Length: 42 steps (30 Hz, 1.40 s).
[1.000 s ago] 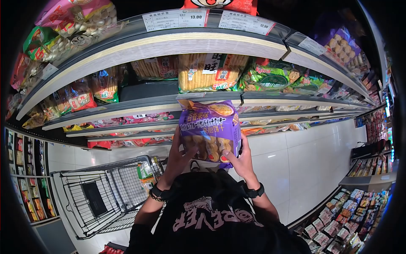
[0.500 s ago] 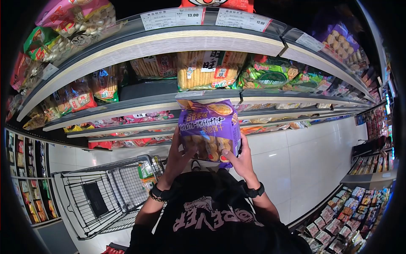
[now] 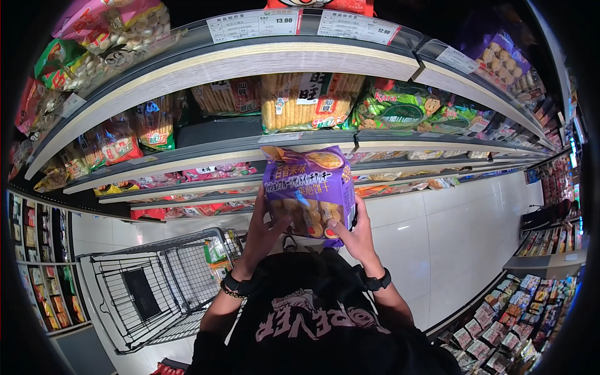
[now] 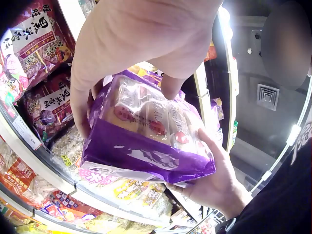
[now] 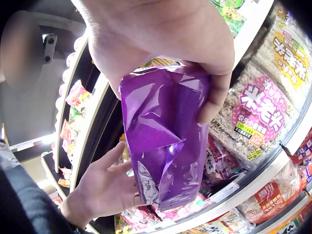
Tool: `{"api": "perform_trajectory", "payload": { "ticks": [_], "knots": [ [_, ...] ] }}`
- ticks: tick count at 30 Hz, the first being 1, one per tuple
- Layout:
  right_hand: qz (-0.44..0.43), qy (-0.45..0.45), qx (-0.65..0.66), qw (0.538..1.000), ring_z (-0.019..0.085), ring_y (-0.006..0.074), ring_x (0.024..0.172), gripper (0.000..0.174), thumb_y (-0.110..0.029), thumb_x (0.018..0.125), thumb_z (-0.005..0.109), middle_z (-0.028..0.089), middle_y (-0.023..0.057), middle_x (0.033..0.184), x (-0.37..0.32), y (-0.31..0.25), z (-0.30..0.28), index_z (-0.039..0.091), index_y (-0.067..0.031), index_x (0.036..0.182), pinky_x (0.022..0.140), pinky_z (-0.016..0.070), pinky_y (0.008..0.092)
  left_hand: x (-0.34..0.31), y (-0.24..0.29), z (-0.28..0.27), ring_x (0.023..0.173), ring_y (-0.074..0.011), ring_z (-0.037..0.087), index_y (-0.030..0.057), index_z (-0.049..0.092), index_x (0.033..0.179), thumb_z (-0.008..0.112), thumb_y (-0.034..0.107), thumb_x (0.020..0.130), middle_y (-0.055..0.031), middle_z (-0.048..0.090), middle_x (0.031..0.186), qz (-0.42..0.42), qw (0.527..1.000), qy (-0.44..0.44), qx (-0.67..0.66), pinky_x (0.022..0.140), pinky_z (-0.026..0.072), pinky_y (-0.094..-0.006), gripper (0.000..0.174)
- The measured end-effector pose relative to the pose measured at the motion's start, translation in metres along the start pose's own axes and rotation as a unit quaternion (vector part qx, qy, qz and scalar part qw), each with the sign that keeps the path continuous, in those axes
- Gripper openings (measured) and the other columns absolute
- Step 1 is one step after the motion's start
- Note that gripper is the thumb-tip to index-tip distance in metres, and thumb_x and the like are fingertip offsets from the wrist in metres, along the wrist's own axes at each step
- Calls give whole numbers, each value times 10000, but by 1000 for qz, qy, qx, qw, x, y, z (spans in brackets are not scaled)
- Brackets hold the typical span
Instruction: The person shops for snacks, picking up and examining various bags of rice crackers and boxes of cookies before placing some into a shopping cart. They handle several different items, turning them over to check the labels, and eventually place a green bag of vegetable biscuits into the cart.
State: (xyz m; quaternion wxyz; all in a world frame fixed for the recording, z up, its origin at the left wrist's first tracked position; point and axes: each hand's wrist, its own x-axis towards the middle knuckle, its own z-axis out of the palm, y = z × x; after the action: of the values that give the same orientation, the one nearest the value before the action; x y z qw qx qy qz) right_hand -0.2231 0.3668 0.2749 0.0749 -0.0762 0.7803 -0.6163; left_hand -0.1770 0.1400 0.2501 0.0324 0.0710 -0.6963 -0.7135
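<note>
A purple bag of sandwich cookies is held upright in front of the body, its printed front and clear window turned toward the head camera. The left hand grips its left side, thumb over the window. On the opposite side the right hand grips the bag with its thumb at the lower window corner. Individually wrapped cookies show through the window in the left wrist view, where the right hand supports the far side. In the right wrist view the folded purple side of the bag shows, with fingers curled behind it.
Shelves of bagged snacks stand in front, with price tags on the upper edge. To the left is a shopping cart with a few packages in it. A low display of packaged goods is at the lower right.
</note>
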Motion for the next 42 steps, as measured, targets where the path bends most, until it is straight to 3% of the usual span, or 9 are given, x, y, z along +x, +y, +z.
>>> {"api": "perform_trajectory", "payload": {
  "ticks": [9, 11, 23, 26, 28, 32, 35, 37, 42],
  "knots": [
    [0, -2, -8, 1000, 618, 238, 1078, 716, -193, 777, 793, 634, 169, 1156, -1, -2, -1, 402, 8, 1342, 952, 467, 363, -1, 0, 0, 1060, -154, 485, 58, 144, 1558, 631, 16, 852, -44, 510, 1145, 0, 1000, 2, -3, 969, 410, -308, 858],
    [0, -2, -7, 1000, 616, 238, 1080, 715, -191, 776, 793, 632, 169, 1158, -1, -2, 0, 404, 7, 1342, 952, 466, 363, 0, -5, -4, 1249, -224, 466, 66, 93, 1557, 692, 99, 886, -138, 465, 1371, -7, 1000, -22, 13, 993, 436, -346, 900],
    [1, -4, -21, 1000, 630, 254, 1061, 715, -181, 768, 794, 637, 175, 1148, -3, -4, 0, 406, 3, 1339, 935, 475, 364, -3, -10, -4, 1247, -209, 462, 75, 65, 1557, 662, 35, 900, -134, 437, 1371, -19, 999, -28, -5, 917, 528, -335, 889],
    [23, -11, 6, 1000, 571, 196, 1074, 637, -125, 779, 752, 588, 107, 1149, -3, -6, 0, 429, -24, 1319, 971, 437, 346, -3, -8, -3, 1253, -209, 459, 72, 64, 1556, 665, 38, 900, -134, 440, 1364, -29, 999, -27, -17, 922, 527, -332, 891],
    [8, -3, -10, 1000, 631, 255, 1060, 726, -171, 758, 799, 637, 177, 1148, -3, 0, 0, 406, 5, 1343, 933, 477, 364, -3, -9, -3, 1253, -208, 459, 72, 66, 1557, 665, 37, 900, -131, 441, 1363, -27, 999, -26, -16, 923, 526, -330, 890],
    [-4, -4, -11, 1000, 628, 253, 1066, 731, -171, 756, 801, 635, 177, 1152, -3, -1, 1, 406, 10, 1344, 937, 475, 363, -4, -11, -4, 1252, -206, 460, 71, 73, 1556, 660, 30, 902, -126, 444, 1361, -14, 1000, -24, -6, 924, 523, -325, 880],
    [24, -13, 12, 1000, 562, 199, 1096, 648, -130, 778, 755, 585, 120, 1165, -4, -7, 1, 423, -5, 1321, 986, 428, 345, -3, -13, -4, 1248, -204, 461, 68, 78, 1557, 663, 26, 899, -121, 451, 1353, -4, 1000, -25, 2, 921, 517, -314, 882],
    [14, -10, -3, 1000, 619, 251, 1087, 760, -191, 755, 807, 623, 181, 1176, -3, -3, 1, 393, 14, 1359, 949, 469, 366, -4, -10, -3, 1246, -205, 461, 65, 80, 1556, 666, 31, 897, -117, 456, 1347, -14, 1000, -23, -7, 926, 510, -330, 883],
    [-14, -53, -65, 996, 576, 306, 1173, 857, -240, 762, 806, 570, 211, 1268, -5, -12, -2, 325, 8, 1427, 994, 442, 386, -2, -18, -4, 1238, -202, 466, 62, 90, 1555, 669, 44, 892, -106, 474, 1325, 15, 999, -19, 21, 947, 480, -400, 881]
  ]
}}
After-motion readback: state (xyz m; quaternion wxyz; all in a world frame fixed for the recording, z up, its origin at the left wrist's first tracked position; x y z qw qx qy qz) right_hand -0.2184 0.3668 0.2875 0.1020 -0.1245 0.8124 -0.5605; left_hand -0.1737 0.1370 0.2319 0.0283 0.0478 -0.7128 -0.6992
